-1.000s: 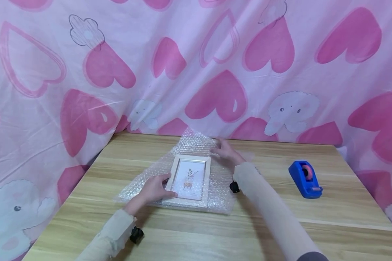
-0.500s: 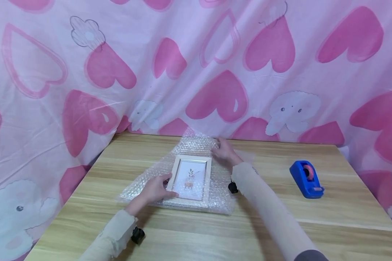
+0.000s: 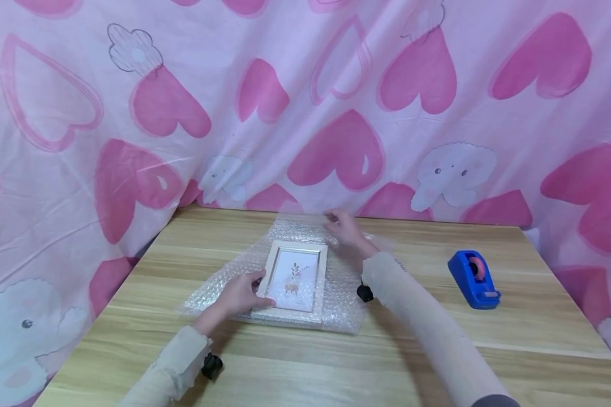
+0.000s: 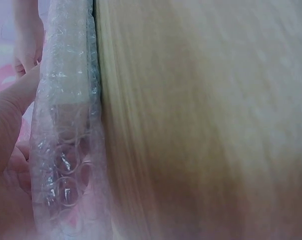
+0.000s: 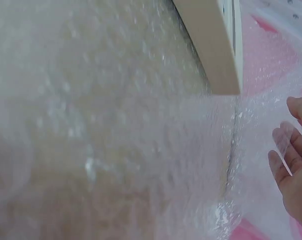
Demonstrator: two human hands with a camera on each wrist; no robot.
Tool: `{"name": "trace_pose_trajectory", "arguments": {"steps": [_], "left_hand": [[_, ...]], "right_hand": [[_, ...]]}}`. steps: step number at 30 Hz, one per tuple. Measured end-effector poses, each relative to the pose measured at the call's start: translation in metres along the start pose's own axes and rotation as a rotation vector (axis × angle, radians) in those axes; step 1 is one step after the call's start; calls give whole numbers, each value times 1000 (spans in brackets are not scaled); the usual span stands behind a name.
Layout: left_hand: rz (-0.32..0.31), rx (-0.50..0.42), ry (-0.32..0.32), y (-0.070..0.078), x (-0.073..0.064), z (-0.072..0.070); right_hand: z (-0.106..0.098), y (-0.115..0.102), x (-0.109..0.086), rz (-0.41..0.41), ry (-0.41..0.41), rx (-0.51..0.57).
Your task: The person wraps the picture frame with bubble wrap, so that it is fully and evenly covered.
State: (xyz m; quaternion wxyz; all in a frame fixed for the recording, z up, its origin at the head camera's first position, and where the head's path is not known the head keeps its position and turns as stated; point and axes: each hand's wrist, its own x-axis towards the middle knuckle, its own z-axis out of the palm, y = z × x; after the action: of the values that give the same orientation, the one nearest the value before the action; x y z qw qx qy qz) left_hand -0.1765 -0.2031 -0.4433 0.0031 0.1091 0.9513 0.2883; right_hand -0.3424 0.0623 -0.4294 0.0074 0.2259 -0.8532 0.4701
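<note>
A pale picture frame point(image 3: 297, 281) with a leafy print lies face up on a sheet of bubble wrap point(image 3: 343, 308). My left hand point(image 3: 241, 294) holds its lower left side, thumb on the front and fingers along the left edge. The left wrist view shows bubble wrap point(image 4: 73, 165) along the near edge, beside that hand's thumb. My right hand point(image 3: 348, 232) is at the far right part of the wrap. In the right wrist view, the right hand's fingers point(image 5: 290, 150) are spread and slightly bent at the clear sheet, thumb apart, beyond the frame's corner point(image 5: 215, 55).
A blue tape dispenser point(image 3: 473, 280) with a pink roll stands to the right on the wooden table point(image 3: 305, 373). A pink heart-patterned cloth point(image 3: 336, 147) hangs behind the table and along both sides.
My right hand has shifted slightly left and away from me. The far flap of bubble wrap has dropped lower and spread wider. My left hand keeps its hold on the picture frame.
</note>
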Motion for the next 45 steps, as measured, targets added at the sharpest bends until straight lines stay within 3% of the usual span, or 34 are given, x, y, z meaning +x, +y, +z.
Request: {"name": "trace_pose_trajectory", "arguments": {"steps": [6, 12, 18, 23, 31, 38, 41, 45], "left_hand": [[8, -4, -3, 0, 1, 2], [-3, -14, -8, 1, 2, 5], [-20, -9, -10, 1, 1, 4], [-8, -3, -7, 1, 1, 3], [-22, 4, -13, 3, 0, 1], [-26, 5, -9, 5, -3, -1], [-23, 16, -5, 6, -3, -2], [-23, 20, -1, 7, -4, -2]], "right_hand": [[4, -6, -1, 26, 8, 6], [6, -10, -3, 13, 18, -75], [4, -14, -6, -81, 34, -122], [1, -21, -14, -172, 44, -87], [3, -32, -33, -142, -51, 27], [11, -38, -55, -28, -203, 116], [15, -36, -62, -49, -261, 92], [21, -30, -66, -167, -298, 31]]}}
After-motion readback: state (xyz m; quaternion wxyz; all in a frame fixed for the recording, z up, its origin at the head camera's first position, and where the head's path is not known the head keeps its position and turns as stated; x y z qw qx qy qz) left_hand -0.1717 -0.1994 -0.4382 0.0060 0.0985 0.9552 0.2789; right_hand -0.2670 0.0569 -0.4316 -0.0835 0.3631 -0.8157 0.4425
